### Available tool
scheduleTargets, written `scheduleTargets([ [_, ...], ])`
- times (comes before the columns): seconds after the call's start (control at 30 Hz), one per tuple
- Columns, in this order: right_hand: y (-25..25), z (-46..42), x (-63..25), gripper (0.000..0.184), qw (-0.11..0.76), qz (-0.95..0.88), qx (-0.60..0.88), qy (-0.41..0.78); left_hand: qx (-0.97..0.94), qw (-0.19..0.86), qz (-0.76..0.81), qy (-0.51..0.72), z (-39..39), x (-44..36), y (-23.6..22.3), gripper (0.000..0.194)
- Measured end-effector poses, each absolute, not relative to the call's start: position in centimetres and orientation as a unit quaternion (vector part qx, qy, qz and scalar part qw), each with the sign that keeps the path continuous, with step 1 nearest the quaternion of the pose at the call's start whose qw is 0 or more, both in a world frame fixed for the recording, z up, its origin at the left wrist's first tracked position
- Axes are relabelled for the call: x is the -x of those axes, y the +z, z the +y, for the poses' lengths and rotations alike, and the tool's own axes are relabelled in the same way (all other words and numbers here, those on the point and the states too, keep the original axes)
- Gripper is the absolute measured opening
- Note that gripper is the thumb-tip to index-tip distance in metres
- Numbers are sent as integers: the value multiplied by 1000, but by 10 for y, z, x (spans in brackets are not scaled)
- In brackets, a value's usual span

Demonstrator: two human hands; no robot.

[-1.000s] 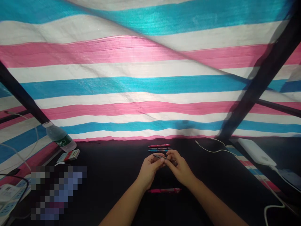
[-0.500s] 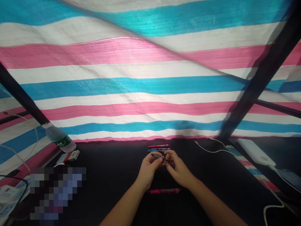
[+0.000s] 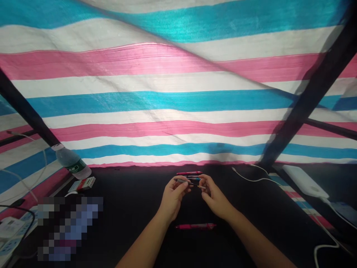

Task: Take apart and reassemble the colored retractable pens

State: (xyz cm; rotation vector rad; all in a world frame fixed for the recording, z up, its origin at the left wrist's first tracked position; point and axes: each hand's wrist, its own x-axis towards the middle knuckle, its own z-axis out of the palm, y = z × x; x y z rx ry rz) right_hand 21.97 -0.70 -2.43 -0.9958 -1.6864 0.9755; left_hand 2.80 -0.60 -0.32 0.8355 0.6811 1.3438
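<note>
Between my hands, above the black table (image 3: 134, 219), is a dark pen (image 3: 182, 181), tilted slightly down to the right. My left hand (image 3: 172, 193) is closed around its grey barrel, thumb on top. My right hand (image 3: 216, 195) pinches the thin, pale-tipped right end with thumb and fingers. Whether this thin part is separate from the barrel I cannot tell. Just behind my fingers lie a pink pen (image 3: 189, 173) and a blue pen (image 3: 195, 179), partly hidden. Nearer to me, a pink pen (image 3: 195, 226) lies sideways between my forearms.
At left stand a water bottle (image 3: 73, 162), a small box (image 3: 82, 184) and a power strip (image 3: 16, 234) with cables. On the right lie a white power bank (image 3: 305, 181) and a white cable (image 3: 251, 180). Striped sheeting (image 3: 167, 100) closes off the back, with dark frame poles (image 3: 309, 89).
My right hand has moved slightly right, away from my left, and more of the thin, pale-tipped end shows between them. The pens on the table have not moved.
</note>
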Motion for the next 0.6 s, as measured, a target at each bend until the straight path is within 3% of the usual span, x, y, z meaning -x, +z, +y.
scheduleTargets([
  [0.27,-19,-11,-215,56,442,-699,401,394,-406,631,320,578,-9,-31,0,19],
  [0.47,-27,-10,-217,66,426,-729,398,358,-525,547,350,551,-8,-26,-3,15],
  [0.6,-22,-11,-221,51,430,-754,397,300,-553,514,355,552,-6,-20,-2,13],
])
